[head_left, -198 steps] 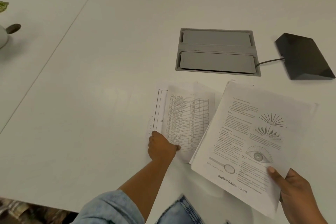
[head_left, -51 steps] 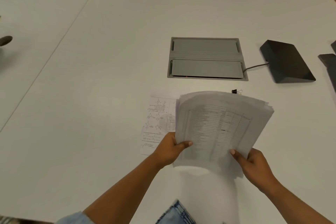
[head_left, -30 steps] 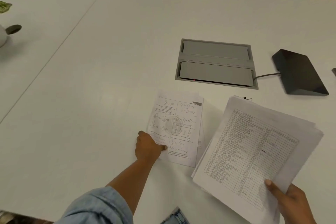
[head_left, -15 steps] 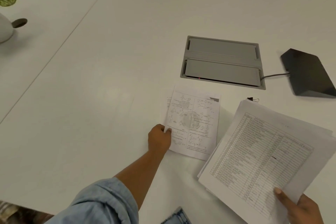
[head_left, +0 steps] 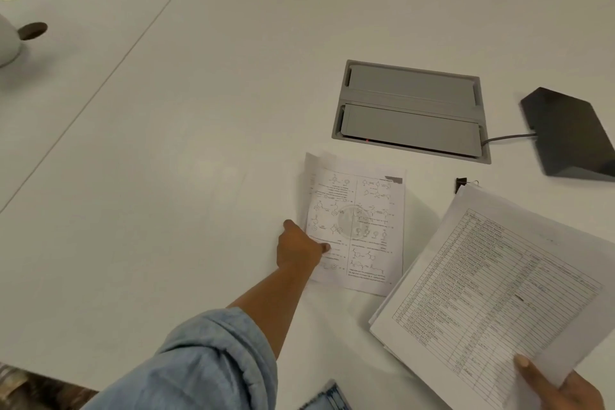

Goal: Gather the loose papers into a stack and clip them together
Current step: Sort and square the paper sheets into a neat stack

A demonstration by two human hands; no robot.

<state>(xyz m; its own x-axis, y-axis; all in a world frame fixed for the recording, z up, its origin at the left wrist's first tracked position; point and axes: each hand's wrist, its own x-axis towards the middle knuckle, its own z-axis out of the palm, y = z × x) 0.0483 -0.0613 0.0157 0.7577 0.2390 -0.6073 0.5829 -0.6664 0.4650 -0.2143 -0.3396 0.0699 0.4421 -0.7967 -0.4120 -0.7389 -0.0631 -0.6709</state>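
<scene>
A loose sheet printed with chemistry diagrams (head_left: 361,226) lies on the white table (head_left: 199,143), with another sheet's edge showing beneath it at the left. My left hand (head_left: 299,251) pinches the lower left edge of this sheet, thumb on top. My right hand (head_left: 559,388) holds a stack of papers (head_left: 492,296) by its near corner, above the table at the right; the top page is a ruled table of text. A small black binder clip (head_left: 463,184) lies on the table just beyond the stack's far corner.
A grey recessed cable box (head_left: 411,110) sits behind the papers. A black wedge-shaped device (head_left: 570,136) with a cable lies at the right. A white pot (head_left: 8,43) and a leaf are at the far left. A table seam runs diagonally on the left.
Both hands held the stack 1.7 s ago; my left hand then let go, reached to the diagram sheet and gripped its left edge. The stack moved right in my right hand.
</scene>
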